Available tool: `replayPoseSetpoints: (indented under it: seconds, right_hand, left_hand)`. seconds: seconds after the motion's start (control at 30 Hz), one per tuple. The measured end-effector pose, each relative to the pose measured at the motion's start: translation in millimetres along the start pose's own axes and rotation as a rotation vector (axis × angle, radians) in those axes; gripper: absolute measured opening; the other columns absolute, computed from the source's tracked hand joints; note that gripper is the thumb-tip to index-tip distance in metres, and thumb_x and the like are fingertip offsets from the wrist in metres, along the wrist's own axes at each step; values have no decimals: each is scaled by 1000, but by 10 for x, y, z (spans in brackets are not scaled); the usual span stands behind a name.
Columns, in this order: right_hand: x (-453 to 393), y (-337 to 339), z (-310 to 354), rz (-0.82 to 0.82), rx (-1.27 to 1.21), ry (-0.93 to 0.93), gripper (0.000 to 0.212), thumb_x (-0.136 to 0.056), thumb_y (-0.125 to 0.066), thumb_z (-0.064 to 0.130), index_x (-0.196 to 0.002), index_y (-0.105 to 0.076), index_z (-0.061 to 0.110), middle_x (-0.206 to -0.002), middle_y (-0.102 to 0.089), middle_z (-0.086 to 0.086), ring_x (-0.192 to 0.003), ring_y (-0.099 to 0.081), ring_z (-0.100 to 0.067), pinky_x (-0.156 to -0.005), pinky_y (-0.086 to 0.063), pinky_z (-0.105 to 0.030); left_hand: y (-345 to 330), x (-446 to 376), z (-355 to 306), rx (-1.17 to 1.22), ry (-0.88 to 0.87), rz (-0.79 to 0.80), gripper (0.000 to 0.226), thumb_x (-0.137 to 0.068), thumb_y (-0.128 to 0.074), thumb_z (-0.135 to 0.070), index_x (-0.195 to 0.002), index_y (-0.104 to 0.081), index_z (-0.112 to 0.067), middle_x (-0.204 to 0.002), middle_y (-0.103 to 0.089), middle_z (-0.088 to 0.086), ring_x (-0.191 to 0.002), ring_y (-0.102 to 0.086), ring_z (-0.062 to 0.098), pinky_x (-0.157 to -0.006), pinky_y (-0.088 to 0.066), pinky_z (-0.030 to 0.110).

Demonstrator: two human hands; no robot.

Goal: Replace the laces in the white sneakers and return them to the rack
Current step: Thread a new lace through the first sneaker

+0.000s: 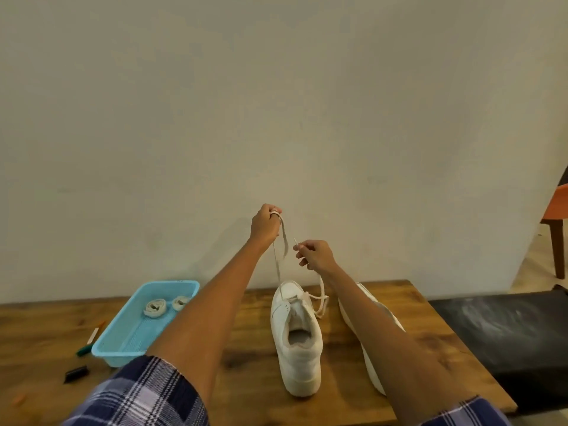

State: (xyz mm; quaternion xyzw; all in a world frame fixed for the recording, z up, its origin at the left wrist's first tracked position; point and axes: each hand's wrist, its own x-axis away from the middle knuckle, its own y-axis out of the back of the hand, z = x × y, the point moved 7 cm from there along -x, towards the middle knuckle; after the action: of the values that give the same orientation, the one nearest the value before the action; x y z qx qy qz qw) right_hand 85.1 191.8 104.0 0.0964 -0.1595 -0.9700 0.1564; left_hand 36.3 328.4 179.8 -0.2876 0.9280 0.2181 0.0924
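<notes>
plain beige wall [276, 103] fills the view above a wooden table [246, 358] set against it. on the table stands a white sneaker [296, 342], heel toward the camera, toe toward the wall. a second sneaker [372, 330] lies just beside it on the right, largely hidden behind the right forearm. a lace [278, 265] runs up from the first sneaker's front eyelets. the left hand [265, 226] is raised above the sneaker, fingers curled round one end of the lace, which loops over a finger and hangs down. the right hand [316, 255], lower and just to the right, pinches the other end near its tip, with the tip poking up past the fingers; that strand drops behind the wrist and curls in a loose loop beside the sneaker's toe. both sleeves are blue plaid. left of the sneakers sits a light blue tray [116, 342] holding two rolled laces [155, 307] at its far end. left of the tray lie a pen [96, 332] and a small black clip [76, 373]. a black bench [504, 333] abuts the table on the right, and an orange chair [558, 207] shows at the right edge.
</notes>
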Motion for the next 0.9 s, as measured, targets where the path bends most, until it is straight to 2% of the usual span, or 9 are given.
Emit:
replayPoseSetpoints:
  seconds: [0.07,0.13,0.3,0.37,0.47,0.6,0.77,0.9]
  right_hand:
    - [11,59,280,-44,-56,54,22,-96,-48,10,-97,-67,-1,-70,-61,0,-56,-55,-10,-46,-40,-12]
    - [40,147,599,-99,-113,127,19,-95,-49,8,-94,-66,-1,-71,-61,-2,-58,-56,-11,-47,-42,-11]
    - [117,410,1416,-210,-271,274,15,-96,-49,7,-91,-63,5,-76,-64,-6,-60,-58,-12,-51,-45,-15]
    - [172,517,1695,-247,-315,320,15,-97,-49,9,-89,-62,8,-79,-64,-6,-66,-59,-13,-56,-46,-17]
    - [282,670,2034,-308,-318,393,15,-95,-52,11,-87,-64,10,-82,-63,-6,-73,-56,-13,-64,-46,-19]
    - [444,833,2329,-336,-375,431,10,-93,-56,11,-88,-65,12,-81,-63,-2,-71,-57,-7,-65,-47,-14]
    - [534,806,2458,-293,-346,423,11,-94,-55,12,-91,-65,11,-83,-64,-2,-76,-60,-12,-71,-51,-22]
    - [489,820,2261,-284,-380,321,13,-98,-47,12,-99,-60,7,-83,-61,-2,-75,-60,-16,-67,-51,-23]
  left_hand:
    - [82,-43,-237,-9,-16,-9,31,-94,-30,-2,-113,-55,-2,-100,-57,16,-66,-50,16,-63,-49,28]
    - [142,-70,-485,-22,-29,-7,32,-96,-30,-3,-116,-54,-2,-111,-57,17,-79,-53,20,-63,-51,28]
    - [247,-45,-1141,0,-65,-5,31,-100,-31,-10,-123,-49,-2,-122,-54,17,-108,-57,31,-80,-55,38]
    - [317,-15,-1399,14,-101,-18,31,-101,-29,-15,-121,-49,0,-121,-55,19,-105,-57,31,-82,-55,41]
    - [418,40,-1697,19,-126,-14,33,-102,-27,-16,-119,-50,1,-117,-56,18,-93,-56,27,-73,-52,37]
    - [444,150,-1830,58,-79,87,35,-102,-24,-16,-124,-48,-2,-88,-53,10,-62,-42,15,-53,-36,25]
    - [447,253,-1838,91,-50,157,37,-104,-24,-23,-124,-49,-7,-103,-57,7,-83,-55,17,-64,-43,22]
    - [558,255,-1719,121,-38,69,33,-104,-23,-26,-115,-47,-5,-103,-59,16,-62,-47,14,-55,-39,23]
